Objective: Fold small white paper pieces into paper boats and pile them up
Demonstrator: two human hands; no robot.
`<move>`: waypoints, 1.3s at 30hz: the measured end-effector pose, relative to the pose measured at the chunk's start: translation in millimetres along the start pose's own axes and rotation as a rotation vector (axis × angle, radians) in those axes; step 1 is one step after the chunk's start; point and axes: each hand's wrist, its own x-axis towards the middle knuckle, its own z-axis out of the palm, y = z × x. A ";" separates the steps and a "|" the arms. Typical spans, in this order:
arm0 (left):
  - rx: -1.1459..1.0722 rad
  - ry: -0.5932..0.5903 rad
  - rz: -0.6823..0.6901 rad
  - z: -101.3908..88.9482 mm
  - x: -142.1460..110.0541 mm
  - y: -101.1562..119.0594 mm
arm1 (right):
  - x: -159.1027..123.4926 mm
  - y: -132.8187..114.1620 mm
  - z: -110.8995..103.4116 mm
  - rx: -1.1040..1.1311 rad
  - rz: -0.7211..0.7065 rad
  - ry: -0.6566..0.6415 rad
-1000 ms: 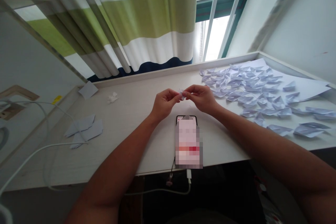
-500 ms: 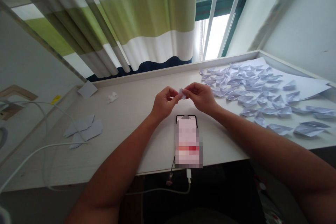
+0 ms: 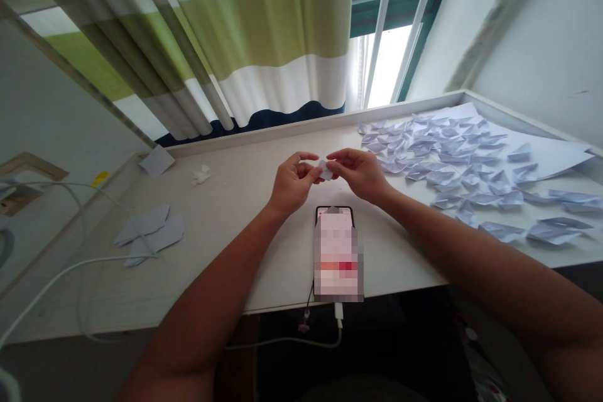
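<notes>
A small folded piece of white paper (image 3: pixel 325 170) is pinched between my two hands above the middle of the desk. My left hand (image 3: pixel 294 182) grips its left side with thumb and fingers, the index finger lifted and stretched toward the right. On the other side, my right hand (image 3: pixel 360 173) holds the paper's right edge between thumb and fingers. Just below the hands lies a phone (image 3: pixel 335 251) with its screen lit and blurred. To the right, many folded paper boats (image 3: pixel 438 147) cover the desk.
Loose paper squares (image 3: pixel 157 239) lie at the left, with another square (image 3: pixel 157 161) by the back corner. A crumpled tissue (image 3: pixel 201 175) rests nearby. White cables (image 3: pixel 70 276) cross the left side. Large paper sheets (image 3: pixel 541 144) lie under the boats. A charging plug (image 3: pixel 338 314) hangs over the front edge.
The paper has turned, so a flatter face shows between my hands. My left index finger has lifted off it; both hands stay in about the same place.
</notes>
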 end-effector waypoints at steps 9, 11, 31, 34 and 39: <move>0.022 -0.053 -0.074 -2.8 0.4 -6.1 | -1.1 -6.5 -9.4 -0.141 0.065 -0.090; -0.008 -0.064 -0.110 -3.7 0.0 -3.2 | -1.2 -6.9 -9.8 -0.095 0.080 -0.091; -0.110 -0.011 -0.077 -2.6 1.2 -5.2 | -0.9 -1.5 -3.7 0.186 0.116 -0.135; -0.147 0.008 -0.074 -2.3 0.8 -3.1 | -0.6 -2.1 -4.2 0.212 0.144 -0.130; -0.156 0.009 -0.077 -5.3 1.8 -0.4 | 0.6 3.1 -5.2 0.136 0.139 -0.102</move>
